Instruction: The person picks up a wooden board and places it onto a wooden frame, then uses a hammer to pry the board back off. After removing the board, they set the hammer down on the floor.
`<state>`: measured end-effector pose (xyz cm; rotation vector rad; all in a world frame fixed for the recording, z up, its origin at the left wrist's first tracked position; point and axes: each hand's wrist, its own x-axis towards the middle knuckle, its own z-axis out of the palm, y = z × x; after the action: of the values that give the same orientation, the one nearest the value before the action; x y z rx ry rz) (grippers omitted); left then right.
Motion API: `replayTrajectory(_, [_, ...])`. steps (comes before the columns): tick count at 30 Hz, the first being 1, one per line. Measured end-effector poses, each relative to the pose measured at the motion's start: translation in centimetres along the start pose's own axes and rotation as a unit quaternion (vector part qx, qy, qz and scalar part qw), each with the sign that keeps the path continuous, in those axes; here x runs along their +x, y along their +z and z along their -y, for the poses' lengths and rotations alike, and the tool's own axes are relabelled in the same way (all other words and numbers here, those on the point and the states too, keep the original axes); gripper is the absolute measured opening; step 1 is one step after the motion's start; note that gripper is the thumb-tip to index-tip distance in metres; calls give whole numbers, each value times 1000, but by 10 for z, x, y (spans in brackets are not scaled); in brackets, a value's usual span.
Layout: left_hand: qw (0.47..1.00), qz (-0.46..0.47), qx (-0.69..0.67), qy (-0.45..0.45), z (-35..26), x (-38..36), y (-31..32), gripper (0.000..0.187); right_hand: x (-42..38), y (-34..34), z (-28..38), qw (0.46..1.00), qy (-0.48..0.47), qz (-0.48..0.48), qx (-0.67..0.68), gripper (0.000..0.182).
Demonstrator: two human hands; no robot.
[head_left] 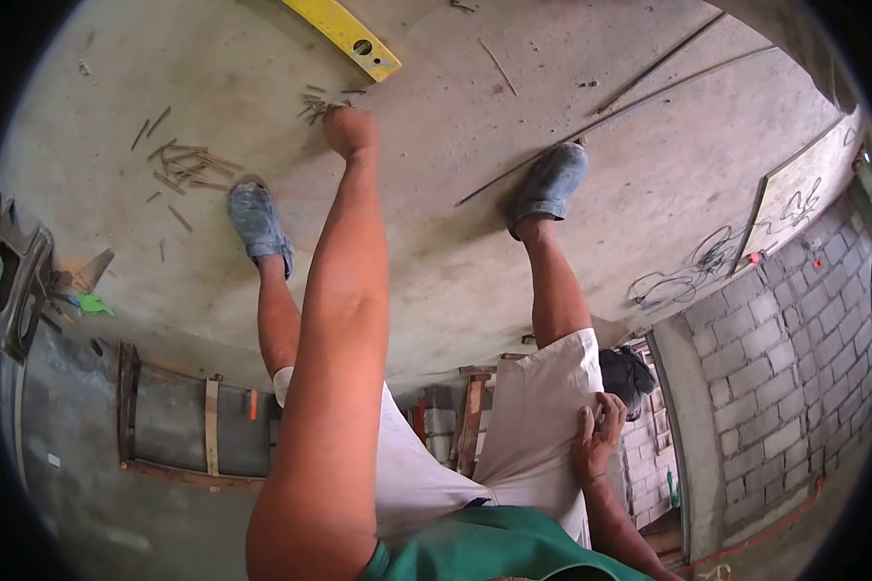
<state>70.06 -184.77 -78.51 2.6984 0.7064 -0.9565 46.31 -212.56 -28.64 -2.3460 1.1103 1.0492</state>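
Note:
My left hand [351,131] reaches down to the floor with its fingers curled round some thin brown sticks [316,103], whose ends show at the fingertips. The fingertips themselves are mostly hidden. Just above it lies the end of a yellow spirit level [344,37]. To the left, beside my left shoe [257,221], several more thin sticks [189,163] lie scattered. My right hand [601,438] rests on the leg of my light shorts [538,412], fingers apart and holding nothing.
Long thin rods [659,95] cross the floor near my right shoe [555,184]. A tangled cord [712,254] and a board [799,184] lie at the right, by a block wall [775,378]. Metal equipment [17,276] stands at the far left, and wooden frames [189,472] are below.

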Motion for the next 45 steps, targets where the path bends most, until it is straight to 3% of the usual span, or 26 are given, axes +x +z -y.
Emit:
replayTrajectory(5, [999, -25, -16, 26, 14, 5, 1, 17, -2, 3, 3, 1000, 11, -10, -14, 27])
replayTrajectory(8, [987, -81, -138, 20, 31, -2, -4, 16, -3, 3, 3, 1000, 2, -5, -14, 27])
replayTrajectory(9, [911, 42, -404, -72, 40, -6, -11, 17, -4, 4, 3, 1000, 0, -6, -13, 27])
replayTrajectory(10, [744, 162, -629, -154, 49, -10, -17, 18, -5, 5, 3, 1000, 1, -9, -8, 27])
replayTrajectory(11, [706, 199, -666, -139, 57, -13, -23, 18, -6, 6, 3, 1000, 2, -11, -4, 27])
replayTrajectory(14, [683, 197, -692, -126, 55, -25, -48, 15, -6, 8, -1, 1000, -4, -15, -7, 26])
replayTrajectory(18, [676, 240, -691, -85, 58, 4, -31, 10, -7, 12, -5, 1000, -3, -21, -12, 27])
replayTrajectory(20, [781, 186, -547, -237, 35, 16, -26, 21, -5, 13, -7, 1000, 5, -29, 0, 28])
replayTrajectory(21, [779, 187, -548, -240, 21, 15, -25, 21, -5, 12, -8, 1000, 5, -27, -4, 28])
replayTrajectory(23, [888, 37, -399, -225, -12, 10, -25, 24, -4, 13, -8, 1000, 7, -23, -10, 28])
replayTrajectory(24, [887, 38, -399, -227, -19, 11, -22, 24, -4, 13, -6, 1000, 7, -22, -13, 28])
replayTrajectory(26, [961, 6, -179, -210, -31, 14, -18, 26, -3, 12, -3, 1000, 14, -14, -17, 27])
replayTrajectory(28, [957, -8, -175, -231, -35, 12, -8, 26, -2, 12, -4, 1000, 17, -11, -15, 27])
replayTrajectory(30, [974, -37, -171, -141, -34, 12, -3, 21, -1, 12, -5, 1000, 17, -11, -9, 26])
replayTrajectory(33, [980, -67, -165, -87, -12, 6, 0, 15, 0, 11, -5, 999, 27, -14, 12, 26])
replayTrajectory(35, [955, -103, -274, -45, 14, -16, 9, 15, -1, 9, -3, 1000, 25, -17, 3, 27])
replayTrajectory(39, [961, -58, -247, -111, 41, -34, 14, 15, -1, 10, -8, 1000, 18, -23, 10, 26])
replayTrajectory(41, [925, -125, -350, -78, 36, -28, 18, 15, 0, 11, -8, 999, 31, -21, 5, 25])
replayTrajectory(45, [933, -70, -350, -39, 14, 9, 30, 15, 0, 13, -8, 1000, 20, -13, -11, 26])
